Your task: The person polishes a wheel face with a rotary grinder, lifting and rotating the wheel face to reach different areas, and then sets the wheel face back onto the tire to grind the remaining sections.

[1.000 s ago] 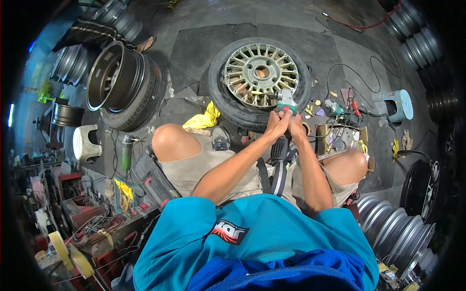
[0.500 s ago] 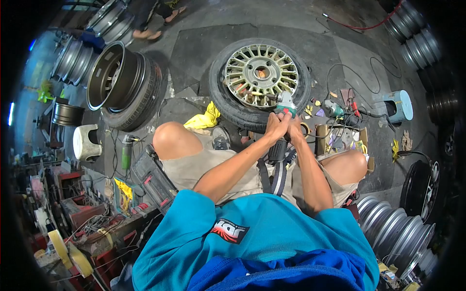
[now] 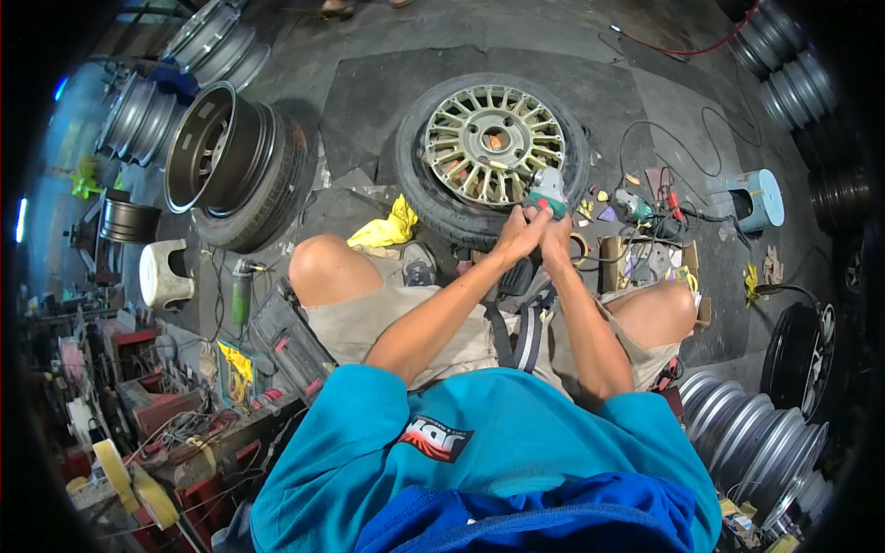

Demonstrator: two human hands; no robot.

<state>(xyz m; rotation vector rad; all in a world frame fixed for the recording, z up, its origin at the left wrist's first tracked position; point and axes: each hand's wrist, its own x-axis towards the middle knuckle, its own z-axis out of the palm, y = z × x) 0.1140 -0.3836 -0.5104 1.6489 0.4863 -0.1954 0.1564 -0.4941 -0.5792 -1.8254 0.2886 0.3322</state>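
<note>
A multi-spoke wheel rim [image 3: 496, 132] lies face up on a tire [image 3: 412, 189] in front of me. Over its near right edge is an angle grinder [image 3: 548, 187] with a silver head and green body. A thin arm seems to reach from the head across the spokes. My left hand [image 3: 521, 232] is closed around the grinder's body. Pressed up beside it, my right hand [image 3: 555, 238] grips the same tool from the right. The fingers partly cover the body, and a black part hangs below my hands.
A dark rim [image 3: 205, 147] leans on another tire at the left, near a white stool [image 3: 166, 274]. A second power tool [image 3: 633, 205], cords and a cardboard box [image 3: 684, 267] lie right. A yellow cloth [image 3: 392, 224] is near my knee; silver rims [image 3: 737, 429] line the lower right.
The grinder and both hands have shifted slightly right and nearer the rim's edge, and the tool has tilted. The feet of a person at the top left have moved towards the top edge.
</note>
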